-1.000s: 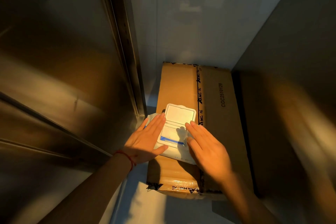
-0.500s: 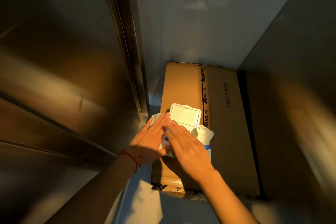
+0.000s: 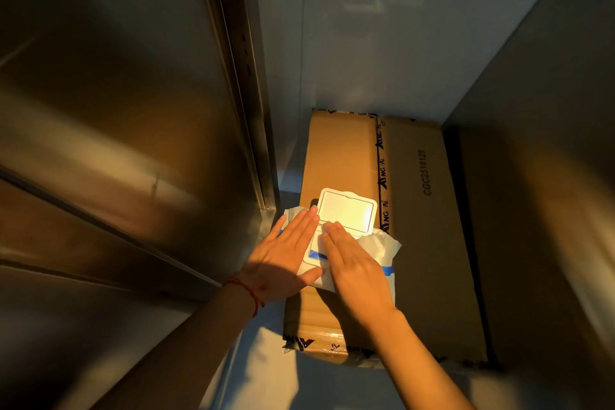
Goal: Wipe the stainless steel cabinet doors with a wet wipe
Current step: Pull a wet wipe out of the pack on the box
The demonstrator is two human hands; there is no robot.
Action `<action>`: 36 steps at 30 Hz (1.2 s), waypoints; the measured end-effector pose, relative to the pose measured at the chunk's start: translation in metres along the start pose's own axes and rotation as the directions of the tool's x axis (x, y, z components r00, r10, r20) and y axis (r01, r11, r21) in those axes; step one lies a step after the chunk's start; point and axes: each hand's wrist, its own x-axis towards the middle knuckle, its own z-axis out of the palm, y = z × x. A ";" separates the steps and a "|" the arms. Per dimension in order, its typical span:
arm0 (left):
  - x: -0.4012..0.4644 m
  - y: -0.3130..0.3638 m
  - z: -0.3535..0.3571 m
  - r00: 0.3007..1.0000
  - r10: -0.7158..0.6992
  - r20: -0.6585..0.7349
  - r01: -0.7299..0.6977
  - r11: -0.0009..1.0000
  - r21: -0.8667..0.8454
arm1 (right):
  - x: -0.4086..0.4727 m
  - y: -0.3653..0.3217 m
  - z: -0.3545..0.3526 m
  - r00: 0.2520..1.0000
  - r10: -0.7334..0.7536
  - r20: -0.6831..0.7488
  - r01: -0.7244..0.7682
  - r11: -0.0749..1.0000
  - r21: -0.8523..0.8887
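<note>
A white wet-wipe pack (image 3: 382, 248) with blue print lies on a cardboard box (image 3: 429, 243). Its hard flip lid (image 3: 347, 211) stands open. My left hand (image 3: 283, 260) lies flat on the pack's left side, fingers straight. Across the pack's opening rests my right hand (image 3: 352, 271), also with straight fingers, covering it. No loose wipe shows. The stainless steel cabinet doors (image 3: 109, 130) fill the left of the view, with a vertical door edge (image 3: 246, 110) just left of the box.
The box sits on a pale surface (image 3: 266, 369) in a narrow recess, with a light back wall (image 3: 366, 43) behind and a grey metal panel (image 3: 549, 110) on the right. A red string circles my left wrist (image 3: 248, 293).
My right hand slid left from the pack's right side onto its opening, beside my left hand. The pack's right end has puckered up. My left hand stayed put.
</note>
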 end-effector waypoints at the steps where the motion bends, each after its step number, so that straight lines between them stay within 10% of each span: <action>1: 0.000 0.001 -0.001 1.000 0.004 -0.001 -0.004 1.000 0.013 | 0.000 0.002 0.000 1.000 0.010 0.008 -0.010 1.000 -0.006; 36: -0.003 -0.006 0.010 0.984 0.077 -0.160 -0.087 0.995 -0.055 | 0.000 0.008 0.004 0.996 0.066 0.065 -0.066 0.998 -0.005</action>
